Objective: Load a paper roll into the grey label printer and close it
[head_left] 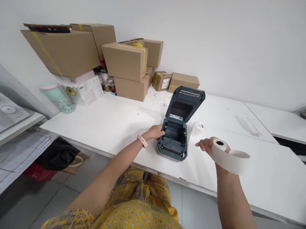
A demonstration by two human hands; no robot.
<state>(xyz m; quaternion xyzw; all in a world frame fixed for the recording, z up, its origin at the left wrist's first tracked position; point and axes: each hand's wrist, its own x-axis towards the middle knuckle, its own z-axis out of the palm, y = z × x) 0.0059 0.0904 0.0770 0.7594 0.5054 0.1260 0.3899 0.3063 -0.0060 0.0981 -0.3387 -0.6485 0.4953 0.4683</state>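
Note:
A dark grey label printer (172,140) stands on the white table with its lid (185,104) tilted up and back. Its roll bay shows no roll inside. My left hand (156,131), with a pale band on the wrist, grips the printer's left side, thumb at the rim. To the right of the printer, my right hand (207,145) is closed around a roll of white label paper (220,150), held above the table. A loose strip (237,163) curls off the roll to the right, over my wrist. Behind that hand a second small white roll (198,129) lies on the table.
Cardboard boxes (125,62) are stacked at the back left, with smaller boxes (184,82) by the wall. A mint-green tumbler (58,96) and a white carton (82,90) stand at the left. The table's front edge (190,183) runs close to my body.

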